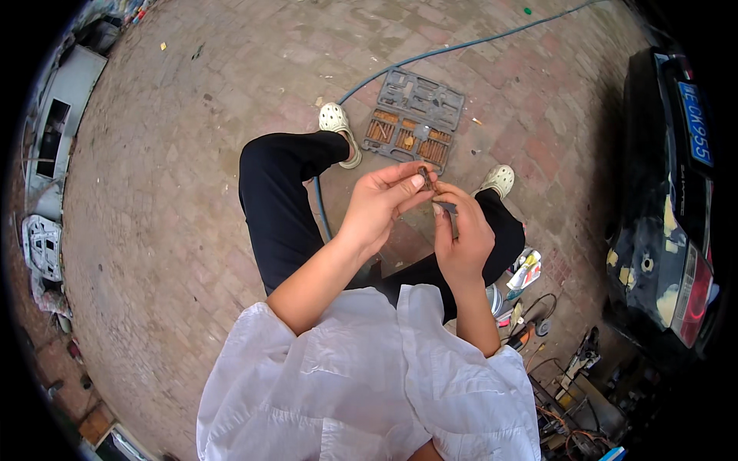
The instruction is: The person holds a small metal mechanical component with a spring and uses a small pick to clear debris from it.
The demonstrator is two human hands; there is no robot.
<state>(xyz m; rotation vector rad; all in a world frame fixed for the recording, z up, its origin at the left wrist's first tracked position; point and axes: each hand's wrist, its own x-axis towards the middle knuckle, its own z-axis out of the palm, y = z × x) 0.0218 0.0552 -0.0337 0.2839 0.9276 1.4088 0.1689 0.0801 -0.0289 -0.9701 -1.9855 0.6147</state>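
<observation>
My left hand (388, 201) pinches a small dark metal piece (425, 179) between thumb and fingers; it looks rusty, and its exact kind is too small to make out. Close beside it, my right hand (463, 233) grips a flat dark grey piece (446, 207), its thumb pressed on it. The fingertips of both hands nearly meet around the metal piece. Beyond them an open grey tool case (420, 92) lies on the ground between my feet. Rows of rusty brown bits (407, 138) fill its near half, while the lid half shows moulded slots.
A blue hose (453, 48) runs past the case and under my left leg. At right stands a dark car (653, 200) with patched bodywork. Tools and cables (576, 369) crowd the lower right, near an angle grinder (543, 326). Car panels (46, 246) line the left.
</observation>
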